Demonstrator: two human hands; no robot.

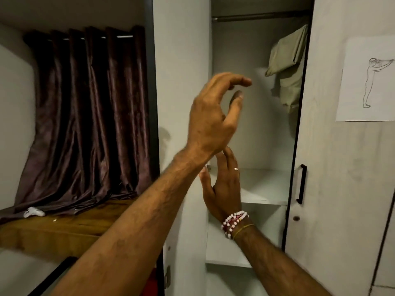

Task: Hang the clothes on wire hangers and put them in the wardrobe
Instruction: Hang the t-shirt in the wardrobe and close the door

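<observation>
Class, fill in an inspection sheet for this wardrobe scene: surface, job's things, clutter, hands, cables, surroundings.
Surface: pale shelf below the hanging space.
Job's things: olive garment hangs at the right of the open wardrobe, under the rail; no hanger visible.
Clutter: small white object on the brown bed.
Hands: left hand raised, fingers curved, holding nothing; right hand below it, fingers straight, holding nothing.
Cables: nothing seen.
Surroundings: dark curtain at left; sketch sheet on the closed door.
</observation>
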